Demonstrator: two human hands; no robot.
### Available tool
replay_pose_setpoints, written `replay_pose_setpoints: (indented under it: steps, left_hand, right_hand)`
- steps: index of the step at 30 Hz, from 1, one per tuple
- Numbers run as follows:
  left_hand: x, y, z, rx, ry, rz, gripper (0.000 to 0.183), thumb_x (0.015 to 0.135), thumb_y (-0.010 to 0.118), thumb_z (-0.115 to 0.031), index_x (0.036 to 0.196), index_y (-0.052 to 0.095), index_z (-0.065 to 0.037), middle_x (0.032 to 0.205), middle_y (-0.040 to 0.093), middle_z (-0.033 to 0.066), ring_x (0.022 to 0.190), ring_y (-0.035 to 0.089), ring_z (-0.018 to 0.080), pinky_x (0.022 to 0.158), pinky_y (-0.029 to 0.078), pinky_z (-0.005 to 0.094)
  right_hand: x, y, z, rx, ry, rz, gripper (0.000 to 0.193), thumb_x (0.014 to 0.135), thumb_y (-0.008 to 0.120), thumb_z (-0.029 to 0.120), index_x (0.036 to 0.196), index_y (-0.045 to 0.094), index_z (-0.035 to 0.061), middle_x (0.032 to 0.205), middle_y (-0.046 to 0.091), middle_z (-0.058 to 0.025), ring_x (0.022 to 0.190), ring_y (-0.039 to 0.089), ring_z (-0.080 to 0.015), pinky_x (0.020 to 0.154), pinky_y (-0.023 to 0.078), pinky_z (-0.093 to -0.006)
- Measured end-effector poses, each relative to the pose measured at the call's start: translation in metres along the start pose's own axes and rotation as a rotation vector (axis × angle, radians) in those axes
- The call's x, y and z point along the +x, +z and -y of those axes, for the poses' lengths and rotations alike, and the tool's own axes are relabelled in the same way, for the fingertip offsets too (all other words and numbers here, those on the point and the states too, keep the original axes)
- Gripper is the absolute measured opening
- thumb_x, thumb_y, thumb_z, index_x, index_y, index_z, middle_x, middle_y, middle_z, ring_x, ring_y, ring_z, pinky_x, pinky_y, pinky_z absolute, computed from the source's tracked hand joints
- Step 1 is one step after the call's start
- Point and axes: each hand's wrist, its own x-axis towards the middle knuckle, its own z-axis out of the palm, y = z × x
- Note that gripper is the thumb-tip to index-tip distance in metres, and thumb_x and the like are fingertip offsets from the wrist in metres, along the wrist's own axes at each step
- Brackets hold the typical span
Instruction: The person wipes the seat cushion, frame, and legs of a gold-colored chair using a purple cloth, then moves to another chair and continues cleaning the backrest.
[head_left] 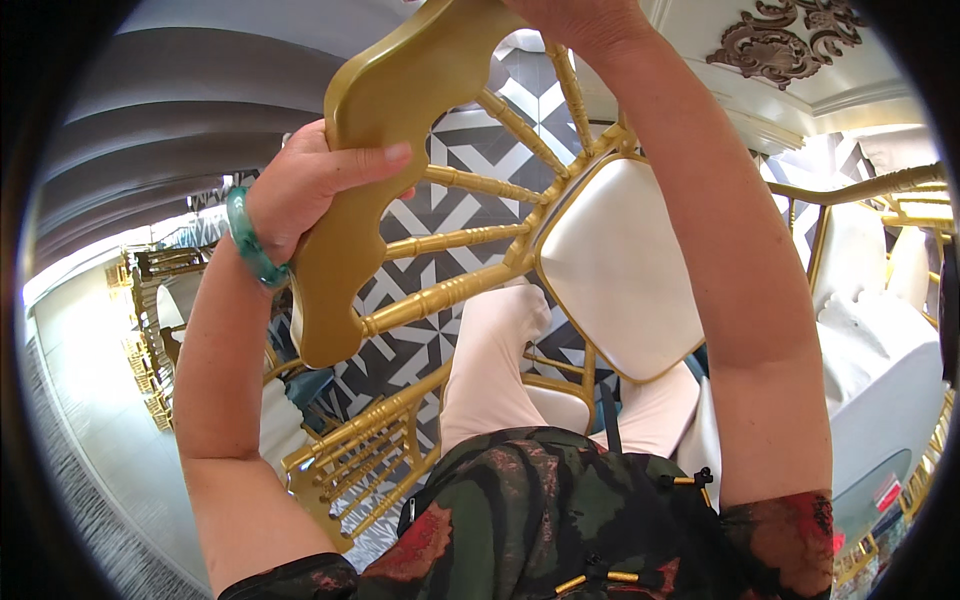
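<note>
A gold chair (375,110) with turned back spindles and a white seat pad (625,260) is right in front of me, its broad curved top rail closest to my view. My left hand (310,180) is wrapped around that rail, the thumb lying over its face; a green bangle (250,235) circles the wrist. At the upper edge of the view, my right hand (585,25) holds the rail's other end, its fingertips cut off or hidden. Below the spindles shows one of my legs in pale trousers (490,370).
Another gold chair (375,450) stands close by at lower left. More white-padded gold chairs (850,245) and a white-covered table (885,390) are at right. Grey drapes (180,110) hang at left. Carved brown ornament (780,45) decorates the wall panel. The floor (480,140) has a geometric pattern.
</note>
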Motion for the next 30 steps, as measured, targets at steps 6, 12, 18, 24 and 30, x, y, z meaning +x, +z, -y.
replay_pose_setpoints:
  steps: [6,12,18,24,30]
  left_hand:
    - [0.001,0.007,-0.004,0.086,0.152,0.044,0.040,0.082,0.066,-0.027,0.110,0.055,0.000,0.093,0.062,0.0105,0.080,0.064,0.0190,0.069,0.052,0.0300]
    - [0.003,0.002,-0.003,0.081,0.227,0.162,0.038,0.082,0.068,-0.025,0.108,0.055,0.000,0.090,0.063,0.0105,0.070,0.065,0.0187,0.060,0.055,0.0283]
    - [-0.005,-0.031,0.002,0.669,0.425,-0.214,0.056,0.075,0.073,-0.036,0.116,0.054,-0.002,0.102,0.063,0.0092,0.084,0.062,0.0179,0.069,0.053,0.0313]
    - [-0.060,0.002,0.038,0.417,0.632,0.002,0.055,0.090,0.051,-0.046,0.124,0.049,-0.001,0.106,0.061,0.0070,0.090,0.060,0.0147,0.077,0.050,0.0289]
    - [-0.043,-0.026,0.112,-0.173,0.813,-0.096,0.055,0.094,0.044,-0.044,0.122,0.050,0.002,0.113,0.058,0.0108,0.102,0.053,0.0181,0.090,0.041,0.0292]
  right_hand:
    - [-0.003,-0.015,0.010,0.092,-0.001,-0.051,0.029,0.086,0.045,0.025,0.086,0.070,0.0103,0.073,0.066,-0.0117,0.065,0.062,-0.0247,0.070,0.045,-0.0371]
    - [-0.017,0.007,0.016,-0.240,0.104,0.082,0.033,0.088,0.051,0.038,0.082,0.066,0.0086,0.079,0.062,-0.0104,0.082,0.056,-0.0278,0.082,0.040,-0.0412]
    - [-0.042,0.019,0.100,-0.187,-0.181,-0.145,0.016,0.080,0.053,0.021,0.085,0.062,0.0092,0.081,0.062,-0.0117,0.082,0.058,-0.0336,0.067,0.048,-0.0397]
    - [-0.096,-0.017,0.137,-0.212,0.039,0.146,0.022,0.086,0.056,0.017,0.102,0.058,0.0013,0.098,0.056,-0.0157,0.090,0.054,-0.0343,0.080,0.044,-0.0396]
    - [-0.168,-0.007,0.287,0.321,0.401,0.039,0.027,0.090,0.050,0.026,0.092,0.060,0.0002,0.092,0.060,-0.0207,0.085,0.057,-0.0370,0.077,0.044,-0.0390]
